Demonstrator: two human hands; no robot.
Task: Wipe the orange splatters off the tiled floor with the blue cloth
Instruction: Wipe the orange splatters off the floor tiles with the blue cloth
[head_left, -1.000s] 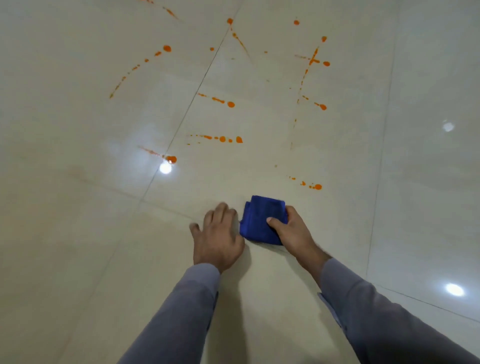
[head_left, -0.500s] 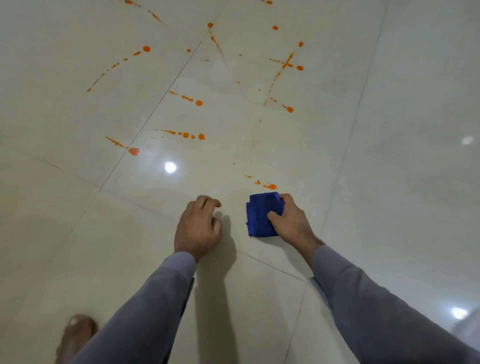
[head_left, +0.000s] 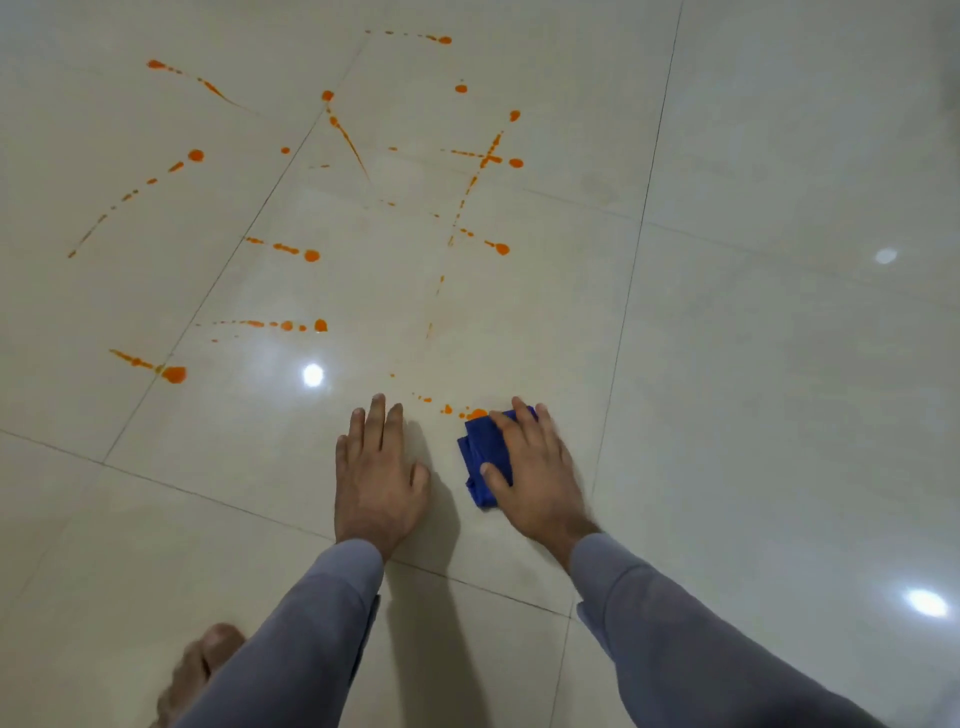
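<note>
The right hand (head_left: 535, 467) presses flat, fingers straight, on the folded dark-blue cloth (head_left: 485, 457), which lies on the glossy cream tiled floor (head_left: 753, 389) touching the nearest orange splatters (head_left: 470, 414). The left hand (head_left: 376, 478) rests open and flat on the floor beside it.

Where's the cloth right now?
In the head view, the cloth lies low and centre-right on the floor, under the right hand, its far edge touching the nearest orange splatter.
</note>
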